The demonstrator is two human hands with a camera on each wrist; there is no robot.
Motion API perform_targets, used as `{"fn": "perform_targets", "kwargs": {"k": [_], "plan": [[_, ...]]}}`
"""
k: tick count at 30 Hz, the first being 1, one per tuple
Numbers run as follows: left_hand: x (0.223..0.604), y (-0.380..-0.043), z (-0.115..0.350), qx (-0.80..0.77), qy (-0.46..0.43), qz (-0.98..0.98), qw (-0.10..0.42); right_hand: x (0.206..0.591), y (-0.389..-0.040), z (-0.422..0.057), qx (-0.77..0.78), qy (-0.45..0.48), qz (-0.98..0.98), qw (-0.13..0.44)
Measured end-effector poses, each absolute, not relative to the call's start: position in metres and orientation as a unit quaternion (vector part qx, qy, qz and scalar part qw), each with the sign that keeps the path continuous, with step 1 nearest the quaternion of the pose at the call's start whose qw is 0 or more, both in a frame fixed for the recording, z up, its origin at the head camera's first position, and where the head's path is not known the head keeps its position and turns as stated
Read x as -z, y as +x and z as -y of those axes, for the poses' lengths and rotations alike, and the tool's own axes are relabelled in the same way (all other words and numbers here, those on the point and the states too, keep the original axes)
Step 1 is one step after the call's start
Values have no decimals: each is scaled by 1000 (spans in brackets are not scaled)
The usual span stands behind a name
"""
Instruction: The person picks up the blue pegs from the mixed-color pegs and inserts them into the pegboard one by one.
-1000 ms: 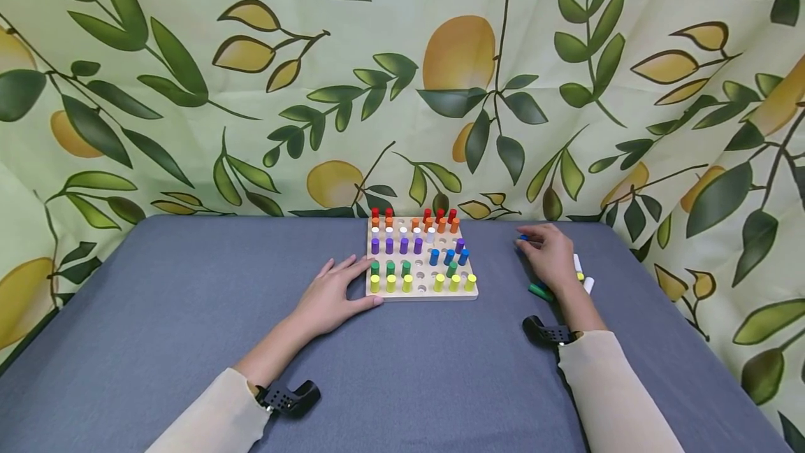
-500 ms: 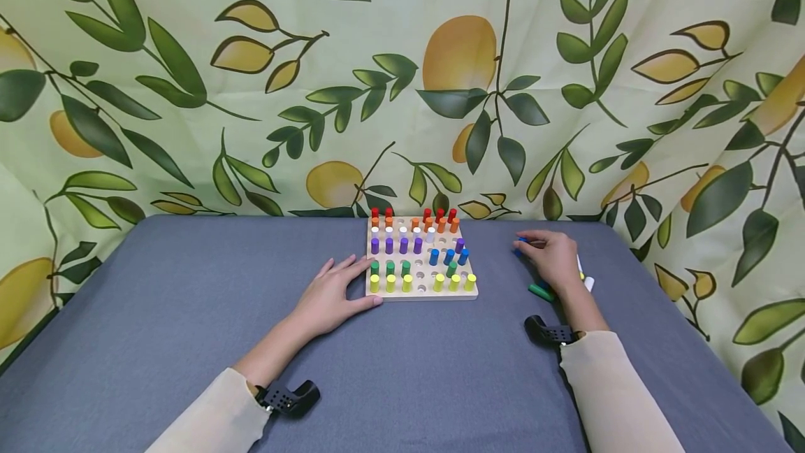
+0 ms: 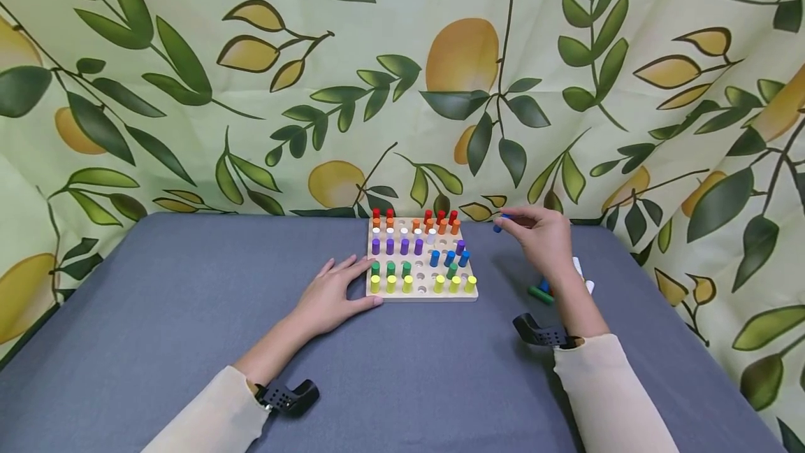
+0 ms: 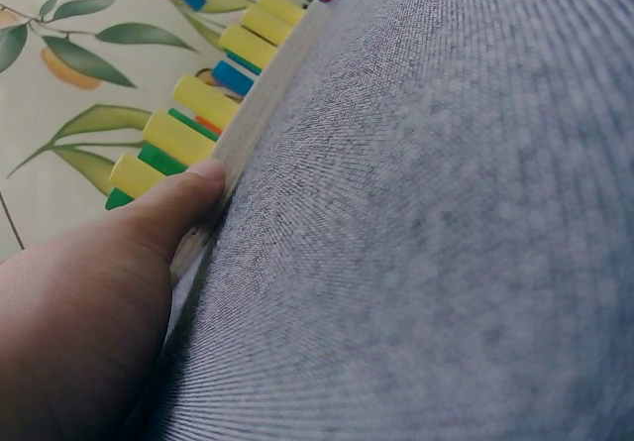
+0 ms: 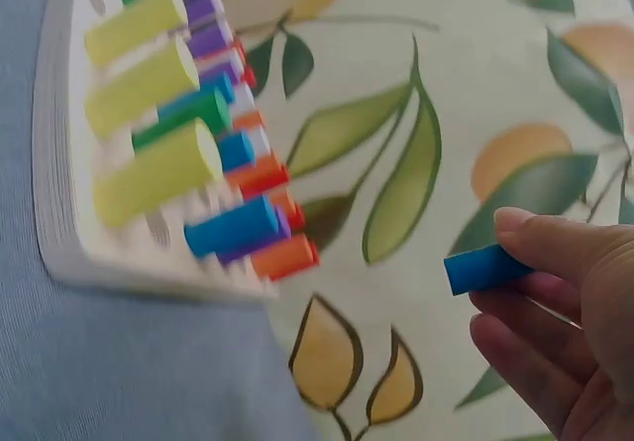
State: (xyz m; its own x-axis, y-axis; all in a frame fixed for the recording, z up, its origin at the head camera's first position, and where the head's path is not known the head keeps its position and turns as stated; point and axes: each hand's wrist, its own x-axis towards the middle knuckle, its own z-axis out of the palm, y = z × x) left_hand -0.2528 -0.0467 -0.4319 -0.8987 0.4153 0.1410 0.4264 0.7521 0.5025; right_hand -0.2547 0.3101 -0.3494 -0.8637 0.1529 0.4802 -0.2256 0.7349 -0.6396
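Observation:
A wooden pegboard [image 3: 423, 296] lies on the table, filled with rows of red, orange, white, purple, blue, green and yellow pegs, with some bare holes among them. My left hand [image 3: 330, 301] rests at its near left corner, fingers extended along the left side. In the left wrist view the thumb [image 4: 188, 198] presses on the board's front edge. To the right of the board, my right hand [image 3: 542, 242] is raised above the table. It pinches a blue peg [image 5: 485, 269] between thumb and fingers, one end sticking out toward the board.
Loose pegs lie on the table under the right wrist, among them a green peg [image 3: 540, 294] and a white peg [image 3: 589, 286]. A patterned curtain [image 3: 264, 124] hangs close behind the table's far edge. Grey-blue cloth [image 3: 415, 376] covers the tabletop.
My right hand has lifted from among the loose pegs and moved up and left toward the board with the blue peg. The left hand has stayed at the board's corner.

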Motion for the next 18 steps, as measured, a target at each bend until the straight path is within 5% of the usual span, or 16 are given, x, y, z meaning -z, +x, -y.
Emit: {"fn": "perform_targets", "kwargs": {"k": [18], "plan": [[434,-254,47,270,-226,936,12,353,-254,-243,-375,104,888,246]]}}
